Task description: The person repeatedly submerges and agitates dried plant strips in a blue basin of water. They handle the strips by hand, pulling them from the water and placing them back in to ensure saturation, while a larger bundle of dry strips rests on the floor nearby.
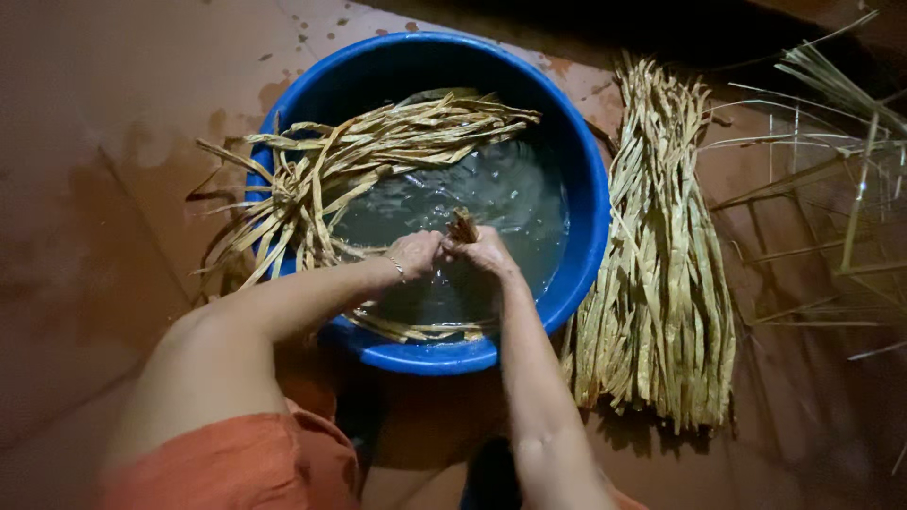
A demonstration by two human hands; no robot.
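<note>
Both hands (453,253) inside basin rim (590,203)

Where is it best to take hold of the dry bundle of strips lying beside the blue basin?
Probably at the narrow upper end of the bundle, coming from above. There the strips lie tight together, while the lower end fans out wide on the floor, so one grasp could close around them.

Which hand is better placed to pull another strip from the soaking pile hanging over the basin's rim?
Left, probably. The left hand lies just beside the wet strips draped over the blue basin; the right hand is farther and grips a small strip bundle.
</note>
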